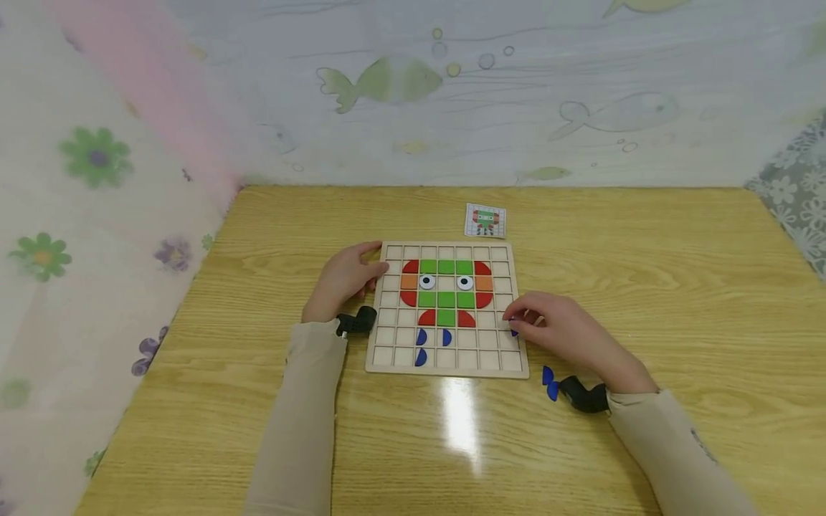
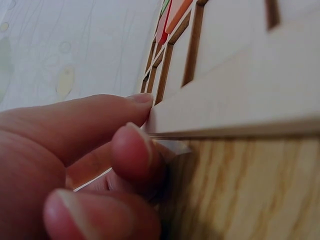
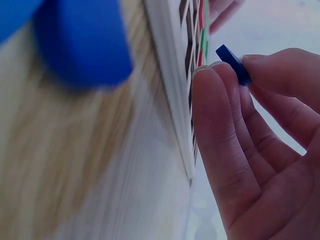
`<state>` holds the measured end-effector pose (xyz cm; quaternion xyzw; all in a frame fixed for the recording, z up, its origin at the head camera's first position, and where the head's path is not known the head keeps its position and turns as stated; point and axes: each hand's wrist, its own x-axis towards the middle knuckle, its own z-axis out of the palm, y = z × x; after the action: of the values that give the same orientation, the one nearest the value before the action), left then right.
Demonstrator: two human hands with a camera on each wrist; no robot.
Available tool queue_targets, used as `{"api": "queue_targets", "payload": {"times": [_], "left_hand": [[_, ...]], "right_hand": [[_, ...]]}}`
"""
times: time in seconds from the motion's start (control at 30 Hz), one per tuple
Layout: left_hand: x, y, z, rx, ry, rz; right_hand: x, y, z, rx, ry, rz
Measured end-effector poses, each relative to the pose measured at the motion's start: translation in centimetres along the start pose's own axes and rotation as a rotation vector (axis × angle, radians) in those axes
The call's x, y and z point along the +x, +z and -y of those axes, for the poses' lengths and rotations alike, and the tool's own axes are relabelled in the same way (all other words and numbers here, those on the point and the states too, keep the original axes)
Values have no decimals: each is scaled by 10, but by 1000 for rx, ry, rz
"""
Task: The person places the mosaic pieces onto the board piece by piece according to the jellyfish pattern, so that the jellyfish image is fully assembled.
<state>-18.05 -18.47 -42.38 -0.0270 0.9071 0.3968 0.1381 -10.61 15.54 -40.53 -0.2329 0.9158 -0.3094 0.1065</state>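
Observation:
A wooden grid board [image 1: 448,376] lies on the table, with green squares, red quarter-rounds, orange squares and two eye pieces set in a figure. Below them sit several blue half-round pieces [image 1: 421,357]. My left hand [image 1: 346,279] holds the board by its upper left edge, the thumb on the rim and the other fingers bent beside it. Over the board's right edge, my right hand [image 1: 561,330] pinches another blue half-round piece [image 3: 234,65] between thumb and fingertips. That piece is mostly covered by the fingers in the head view.
Two loose blue pieces [image 1: 548,375] lie on the table right of the board, close to the right wrist's black camera [image 1: 583,395]. A small pattern card [image 1: 485,221] lies behind the board. A wall with painted fish [image 1: 400,80] borders the table's far side.

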Motion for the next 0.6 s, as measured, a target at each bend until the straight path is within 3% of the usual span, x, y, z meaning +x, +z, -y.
{"api": "queue_targets", "payload": {"times": [0.6], "left_hand": [[3,0,0,48,-8,0]], "right_hand": [[21,17,25,84,-54,42]]}}
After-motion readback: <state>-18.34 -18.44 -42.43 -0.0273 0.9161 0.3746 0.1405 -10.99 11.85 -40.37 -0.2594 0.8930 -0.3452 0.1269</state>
